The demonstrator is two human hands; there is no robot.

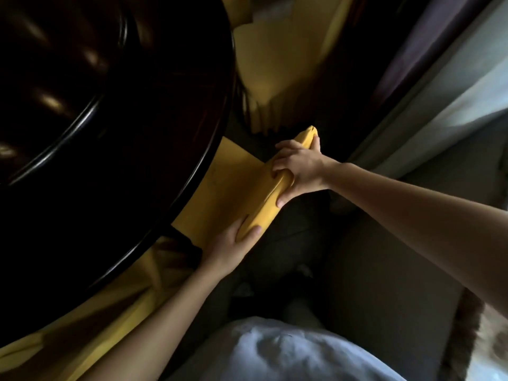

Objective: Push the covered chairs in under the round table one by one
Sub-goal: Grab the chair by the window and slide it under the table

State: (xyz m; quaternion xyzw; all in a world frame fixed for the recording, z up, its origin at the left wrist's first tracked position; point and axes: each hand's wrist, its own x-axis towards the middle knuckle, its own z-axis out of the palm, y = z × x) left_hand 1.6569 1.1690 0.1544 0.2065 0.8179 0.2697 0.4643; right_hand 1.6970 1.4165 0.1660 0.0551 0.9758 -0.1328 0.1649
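A chair in a yellow cover stands at the edge of the dark round table, its seat partly under the tabletop. Both my hands grip the top of its backrest. My left hand holds the near end of the backrest top. My right hand clasps the far end, fingers wrapped over the fabric. The chair's legs are hidden.
A second yellow-covered chair stands farther along the table's edge. Another yellow cover hangs at the lower left below the table rim. A pale curtain runs along the right. The floor beneath me is dark carpet.
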